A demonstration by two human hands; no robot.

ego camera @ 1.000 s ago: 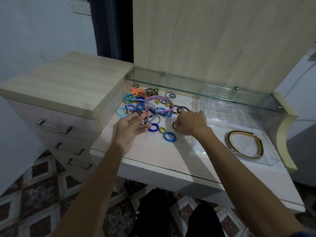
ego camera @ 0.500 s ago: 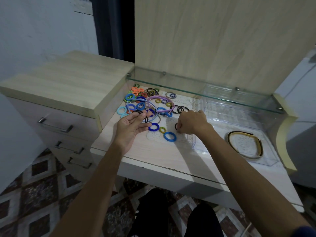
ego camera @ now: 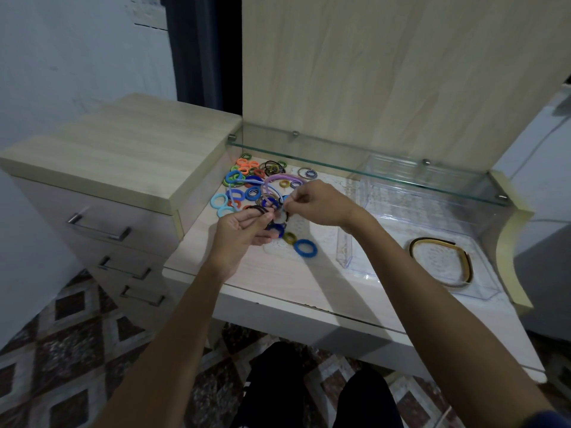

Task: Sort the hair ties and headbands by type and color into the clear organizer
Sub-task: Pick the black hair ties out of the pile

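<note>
No brand, label or writing is legible anywhere. A pale wood-grain dressing table (ego camera: 278, 282) with a glass shelf (ego camera: 355, 166) along its back fills the view, and a matching drawer cabinet (ego camera: 117, 156) stands at its 9 o'clock. On the tabletop, at 3 o'clock from the hands, sits the clear plastic organizer (ego camera: 411, 217); its near compartment holds one black-and-gold headband (ego camera: 445, 261) lying flat. At 12 o'clock from the hands lies the heap of coloured hair ties (ego camera: 247, 183), with a lilac headband (ego camera: 279, 180) arched over it. A blue hair tie (ego camera: 305, 248) and an olive one (ego camera: 289, 237) lie at 5 o'clock. The left hand (ego camera: 239, 231) and right hand (ego camera: 315, 205) meet above the table, fingers curled, both pinching thin black elastic hair ties (ego camera: 262, 210) between them.
</note>
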